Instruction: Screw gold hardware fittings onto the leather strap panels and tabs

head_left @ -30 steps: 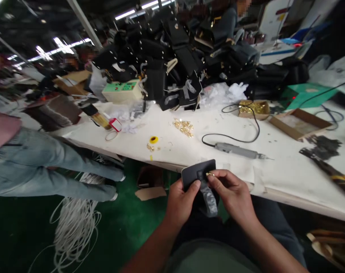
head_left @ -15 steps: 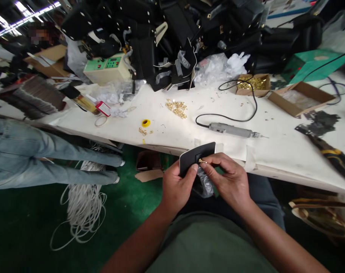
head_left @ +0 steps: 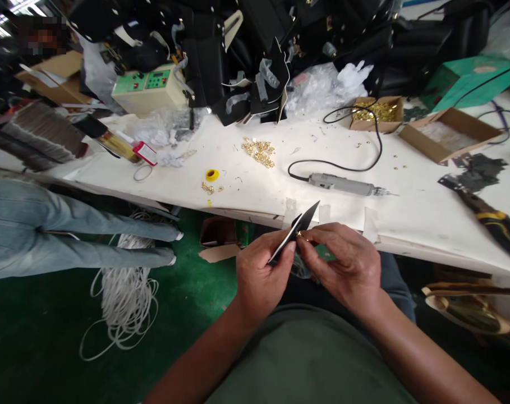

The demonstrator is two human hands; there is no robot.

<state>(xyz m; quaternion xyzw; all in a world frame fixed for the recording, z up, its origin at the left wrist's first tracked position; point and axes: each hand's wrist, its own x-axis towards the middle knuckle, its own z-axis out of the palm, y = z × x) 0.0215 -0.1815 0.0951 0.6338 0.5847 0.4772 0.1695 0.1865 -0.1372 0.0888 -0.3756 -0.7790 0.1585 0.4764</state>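
Note:
My left hand (head_left: 261, 275) grips a black leather flap (head_left: 307, 220) with a pale edge, thumb on the near side. The flap is tilted so that it shows nearly edge-on. Against its face my right hand (head_left: 343, 261) pinches a small gold-coloured metal fitting (head_left: 299, 235) between thumb and fingertips. Whether the fitting is fixed to the leather cannot be seen. Some clear plastic wrap (head_left: 300, 268) hangs below the flap, partly behind my hands. On the table beyond lies a grey handheld electric screwdriver (head_left: 343, 184) with a black cord.
Gold fittings (head_left: 258, 151) lie loose mid-table near a yellow tape roll (head_left: 212, 175). A box of gold parts (head_left: 376, 112), an open carton (head_left: 450, 134) and pliers (head_left: 490, 224) are at right. Black bags (head_left: 204, 62) pile up behind. A person in jeans (head_left: 69, 224) stands left.
The leather flap has turned from facing me to nearly edge-on in my left hand. My right hand stays at the gold fitting. The view has shifted slightly.

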